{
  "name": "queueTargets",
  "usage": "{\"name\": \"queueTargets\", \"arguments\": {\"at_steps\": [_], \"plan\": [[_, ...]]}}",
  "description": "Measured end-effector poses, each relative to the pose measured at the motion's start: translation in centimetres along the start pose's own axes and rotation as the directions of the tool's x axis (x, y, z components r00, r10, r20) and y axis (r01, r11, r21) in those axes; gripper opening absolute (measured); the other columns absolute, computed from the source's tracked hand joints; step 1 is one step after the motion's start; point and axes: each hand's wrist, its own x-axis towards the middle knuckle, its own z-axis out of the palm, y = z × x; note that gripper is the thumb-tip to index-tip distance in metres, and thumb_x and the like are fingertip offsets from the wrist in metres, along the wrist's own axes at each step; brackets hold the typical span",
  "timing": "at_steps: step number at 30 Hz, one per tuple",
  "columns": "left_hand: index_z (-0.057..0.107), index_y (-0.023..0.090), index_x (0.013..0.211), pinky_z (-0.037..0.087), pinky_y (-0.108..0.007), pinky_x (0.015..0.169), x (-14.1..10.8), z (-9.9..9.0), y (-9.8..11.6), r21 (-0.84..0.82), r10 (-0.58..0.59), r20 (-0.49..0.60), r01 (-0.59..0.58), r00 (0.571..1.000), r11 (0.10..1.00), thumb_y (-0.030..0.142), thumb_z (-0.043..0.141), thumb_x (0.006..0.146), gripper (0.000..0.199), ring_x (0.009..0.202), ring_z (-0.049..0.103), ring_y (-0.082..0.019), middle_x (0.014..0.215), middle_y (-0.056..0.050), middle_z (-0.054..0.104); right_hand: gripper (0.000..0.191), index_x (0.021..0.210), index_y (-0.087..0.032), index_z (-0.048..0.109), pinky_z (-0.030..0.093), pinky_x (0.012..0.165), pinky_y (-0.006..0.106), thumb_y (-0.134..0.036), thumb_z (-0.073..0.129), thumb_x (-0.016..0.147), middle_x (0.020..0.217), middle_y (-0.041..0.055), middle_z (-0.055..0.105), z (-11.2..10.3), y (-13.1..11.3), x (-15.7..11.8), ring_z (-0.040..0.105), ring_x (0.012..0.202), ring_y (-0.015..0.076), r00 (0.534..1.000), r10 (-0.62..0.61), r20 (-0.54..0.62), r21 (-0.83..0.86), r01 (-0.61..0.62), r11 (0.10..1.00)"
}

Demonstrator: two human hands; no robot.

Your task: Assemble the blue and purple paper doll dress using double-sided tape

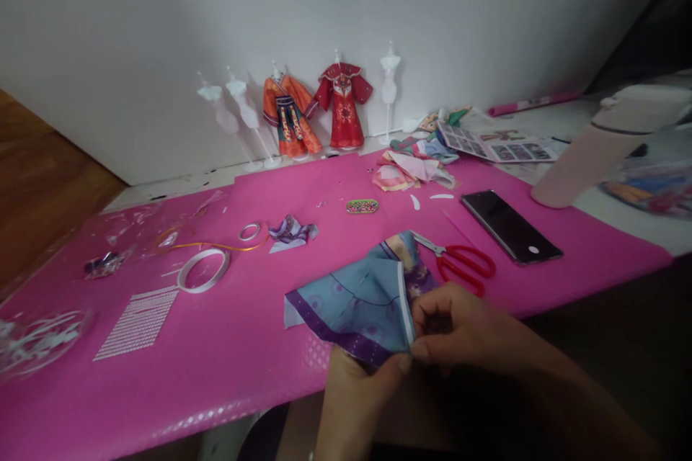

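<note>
A blue printed fabric piece [351, 295] with a purple border lies across the front of the pink mat, a white strip [402, 295] running along its right edge. My left hand [362, 392] grips the fabric from below, its thumb on the lower right corner and its other fingers hidden underneath. Closed at that same edge, my right hand [454, 328] pinches the end of the white strip with thumb and fingers. Just behind the cloth lie red-handled scissors [465, 263], their blades partly under or against it.
On the pink mat [243, 389] are a white tape roll [203, 271], a sheet of white strips [138, 320], a purple scrap [292, 232] and a phone [511, 225]. Small dress forms, two wearing an orange robe [289, 115] and a red robe [344, 104], line the wall. A bottle [595, 151] stands right.
</note>
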Motion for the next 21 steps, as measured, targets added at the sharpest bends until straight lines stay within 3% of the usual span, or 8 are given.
{"name": "queueTargets", "arguments": {"at_steps": [7,9,11,13,16,18,21], "plan": [[0.074,0.016,0.098,0.051,-0.043,0.091,0.0,0.5,0.4,0.013,0.035,-0.042,-0.035,0.998,0.999,0.033,0.083,0.063,0.039,0.097,0.069,-0.031,0.096,-0.01,0.077,0.022,0.073,-0.017,0.063,0.043,0.05,0.02,-0.035,0.075,0.073,0.066,-0.0029,0.06,-0.1,0.1,0.2,0.052,0.055,0.0086,1.0,0.029,0.0,0.056,-0.029,0.998],[0.074,0.016,0.096,0.051,-0.044,0.092,-0.1,0.7,0.7,0.024,0.062,-0.086,-0.06,0.994,0.998,0.036,0.083,0.063,0.039,0.099,0.068,-0.032,0.096,-0.01,0.077,0.022,0.073,-0.018,0.061,0.042,0.05,0.021,-0.036,0.073,0.075,0.065,-0.0033,0.059,0.0,-0.3,-0.1,0.052,0.055,0.009,0.998,0.021,-0.065,0.012,-0.02,1.0],[0.075,0.016,0.097,0.052,-0.044,0.091,-0.1,0.6,0.8,0.039,0.088,-0.119,-0.084,0.989,0.996,0.037,0.084,0.063,0.041,0.101,0.068,-0.033,0.096,-0.01,0.077,0.017,0.072,-0.019,0.06,0.039,0.049,0.021,-0.03,0.071,0.077,0.063,-0.0042,0.057,0.3,-1.0,-0.9,0.051,0.056,0.0098,0.977,-0.059,-0.207,-0.143,0.029,0.989],[0.075,0.016,0.095,0.053,-0.043,0.089,-0.1,0.5,0.7,0.057,0.077,-0.131,-0.07,0.988,0.996,0.036,0.084,0.062,0.039,0.098,0.069,-0.033,0.093,-0.01,0.078,0.01,0.07,-0.021,0.06,0.039,0.05,0.022,-0.02,0.067,0.077,0.063,-0.0042,0.057,0.9,-1.8,-1.8,0.052,0.057,0.0106,0.918,-0.236,-0.318,-0.383,0.103,0.918],[0.076,0.016,0.089,0.054,-0.041,0.087,-0.1,0.3,0.5,0.084,0.045,-0.129,-0.035,0.991,0.996,0.031,0.084,0.063,0.032,0.092,0.071,-0.031,0.089,-0.009,0.078,0.014,0.074,-0.023,0.066,0.043,0.056,0.024,-0.012,0.059,0.08,0.072,-0.0017,0.064,2.2,-2.5,-3.0,0.058,0.064,0.0123,0.849,-0.475,-0.231,-0.67,0.215,0.711],[0.075,0.016,0.091,0.055,-0.04,0.087,-0.1,0.3,0.5,0.101,0.042,-0.127,-0.029,0.991,0.994,0.03,0.084,0.063,0.032,0.098,0.069,-0.031,0.096,-0.01,0.078,0.019,0.078,-0.024,0.069,0.045,0.059,0.026,-0.011,0.055,0.083,0.078,-0.0002,0.067,2.9,-2.5,-3.5,0.061,0.068,0.014,0.82,-0.547,-0.172,-0.779,0.227,0.585],[0.075,0.016,0.094,0.058,-0.036,0.078,-0.1,0.4,0.6,0.136,0.027,-0.114,-0.011,0.993,0.991,0.031,0.083,0.064,0.033,0.101,0.068,-0.032,0.103,-0.011,0.077,0.024,0.086,-0.024,0.073,0.045,0.057,0.028,-0.012,0.052,0.085,0.08,0.0015,0.069,3.3,-2.0,-3.7,0.062,0.066,0.0159,0.804,-0.574,-0.154,-0.86,0.177,0.479]]}}
